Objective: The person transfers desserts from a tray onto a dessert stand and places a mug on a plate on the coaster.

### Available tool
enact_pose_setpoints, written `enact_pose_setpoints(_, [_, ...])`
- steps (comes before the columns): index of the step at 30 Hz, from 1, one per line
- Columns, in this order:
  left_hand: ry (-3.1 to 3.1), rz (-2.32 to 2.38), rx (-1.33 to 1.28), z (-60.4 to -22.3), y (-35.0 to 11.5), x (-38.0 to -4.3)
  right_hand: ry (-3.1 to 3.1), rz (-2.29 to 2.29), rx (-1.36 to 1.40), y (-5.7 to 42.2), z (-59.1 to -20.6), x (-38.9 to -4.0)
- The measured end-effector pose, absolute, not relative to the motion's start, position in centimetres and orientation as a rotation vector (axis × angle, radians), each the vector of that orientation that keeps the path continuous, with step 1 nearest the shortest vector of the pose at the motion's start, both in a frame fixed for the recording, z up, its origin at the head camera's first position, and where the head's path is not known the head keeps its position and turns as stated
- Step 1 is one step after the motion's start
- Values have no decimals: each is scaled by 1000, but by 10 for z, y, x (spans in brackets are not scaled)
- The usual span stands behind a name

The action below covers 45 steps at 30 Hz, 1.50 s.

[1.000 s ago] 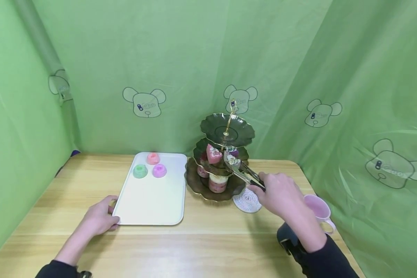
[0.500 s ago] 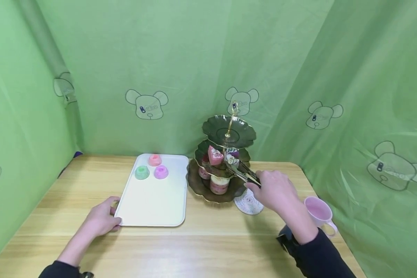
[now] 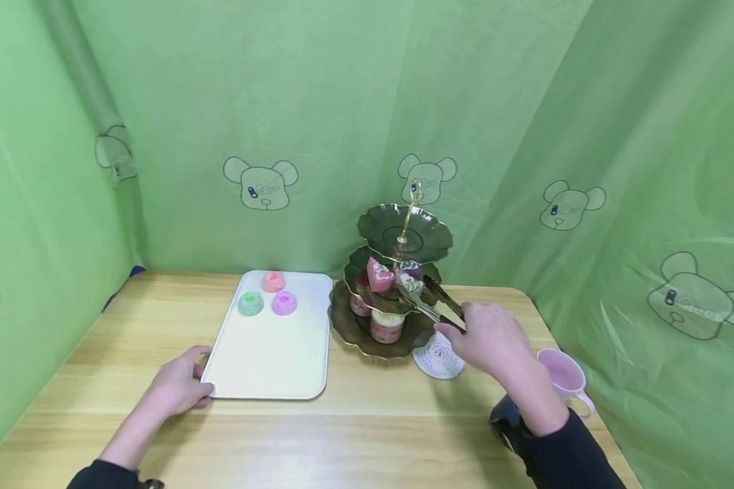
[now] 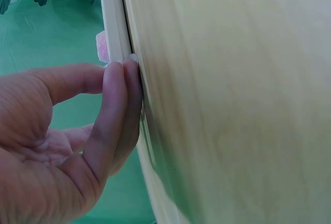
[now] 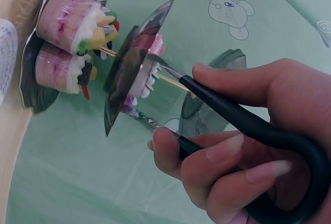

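At its left front corner, the white tray (image 3: 269, 363) is pinched by my left hand (image 3: 177, 386); the left wrist view shows thumb and fingers (image 4: 115, 94) at its rim. Three ring-shaped sweets, red, green (image 3: 251, 303) and purple, sit on the tray's far half. My right hand (image 3: 495, 339) grips black-handled tongs (image 5: 232, 107). Their spread metal tips reach over the middle tier of a dark, gold-rimmed cake stand (image 3: 404, 221), either side of a small white-topped cake (image 3: 411, 285). Left of that cake is a pink cake slice (image 3: 380, 277).
Layered dessert cups (image 3: 387, 329) stand on the bottom tier. A round patterned coaster (image 3: 438, 358) lies at the stand's front right. Near the table's right edge is a pink mug (image 3: 561, 372), with a dark object (image 3: 504, 411) partly behind my right wrist. Green curtain (image 3: 318, 122) surrounds the table.
The tongs' arms drew closer together, then spread apart again around the white-topped cake, as my right hand shifted slightly. The left hand keeps its hold on the tray corner.
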<state>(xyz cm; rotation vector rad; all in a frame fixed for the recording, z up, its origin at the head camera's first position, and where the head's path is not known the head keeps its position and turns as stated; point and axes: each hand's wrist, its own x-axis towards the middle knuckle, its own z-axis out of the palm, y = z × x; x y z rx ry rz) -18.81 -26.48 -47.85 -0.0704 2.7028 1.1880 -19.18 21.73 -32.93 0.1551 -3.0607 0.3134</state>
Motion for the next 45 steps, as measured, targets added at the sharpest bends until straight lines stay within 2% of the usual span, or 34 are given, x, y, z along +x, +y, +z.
enact_pose_setpoints(5, [2694,1206,-79,-477,-268,-188,-3014,339,148,221,-325,-179])
enact_pose_setpoints(10, [2696,1212,-87,-475,-268,-189,-2863,341,262,218,-320,-163])
enact_pose_setpoints(20, [2671,1238,-120,-477,-269,-187,-2852,367,392,174,-313,-146])
enact_pose_setpoints(25, [2674,1232,-123,-477,-268,-189,-2840,429,511,137,-325,-154])
enact_pose_setpoints(31, [2659,1263,-142,-477,-266,-189,-2792,278,607,91,-352,-173])
enact_pose_setpoints(45, [2680,1228,-122,-479,-266,-190,-2955,33,459,27,-421,-232])
